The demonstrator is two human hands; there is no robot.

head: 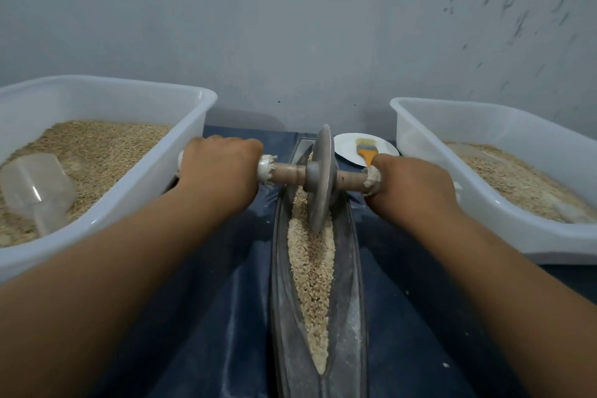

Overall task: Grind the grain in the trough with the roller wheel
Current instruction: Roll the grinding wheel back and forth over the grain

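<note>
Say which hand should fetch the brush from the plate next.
Right. The right hand grips the axle end just in front of the plate holding the brush; the left hand is across the wheel.

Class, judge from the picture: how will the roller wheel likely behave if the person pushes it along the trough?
The roller wheel looks like thick metal, so probably heavy and stiff. Its thin rim stands in the narrow trough, so it should roll lengthwise, but might tip sideways unless the left hand and right hand steady it.

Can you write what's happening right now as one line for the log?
grinding | left hand and right hand grip axle handles | roller wheel upright in trough, far end | grain along channel
</note>
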